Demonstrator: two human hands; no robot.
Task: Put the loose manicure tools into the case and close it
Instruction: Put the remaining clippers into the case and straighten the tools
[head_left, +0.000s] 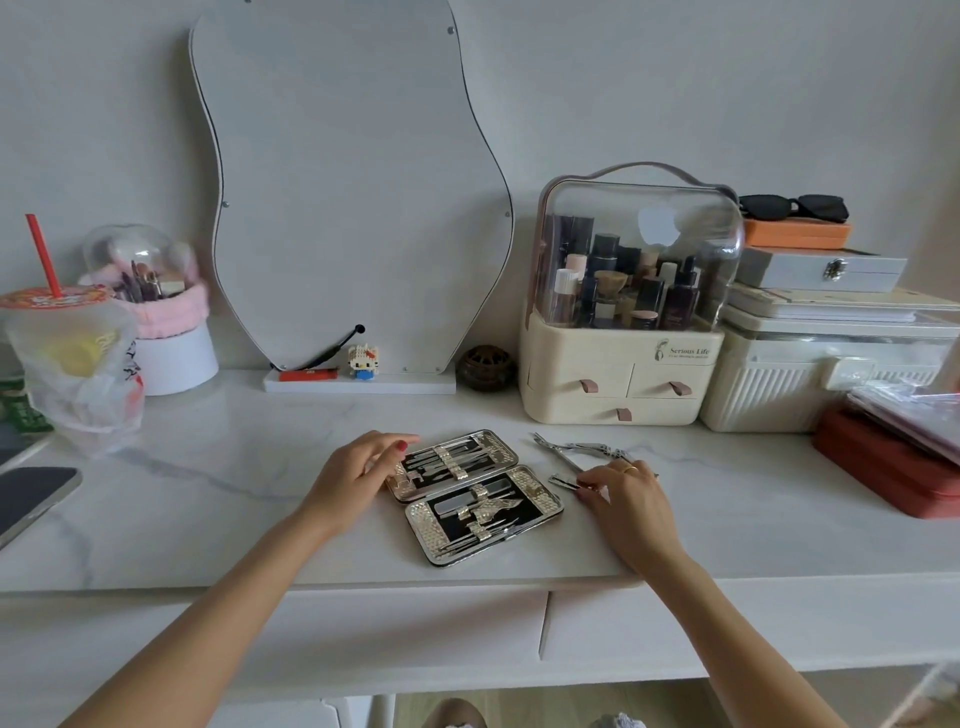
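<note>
Case (474, 496) open flat, rigid | loose tools (576, 451) at 2 o'clock: thin, slick steel; pinch mid-shaft | left hand (358, 470) relaxed, steadying case | right hand (621, 493) pinching small clipper (565, 482)

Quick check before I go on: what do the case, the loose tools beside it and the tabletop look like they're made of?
Case: shiny silver rim with a textured metallic border, probably metal or metallised plastic; black lining inside, likely fabric or foam.
Loose tools: bright polished steel by their mirror glints.
Tabletop: white with grey veins and a soft sheen, marble or a marble-look laminate.
</note>
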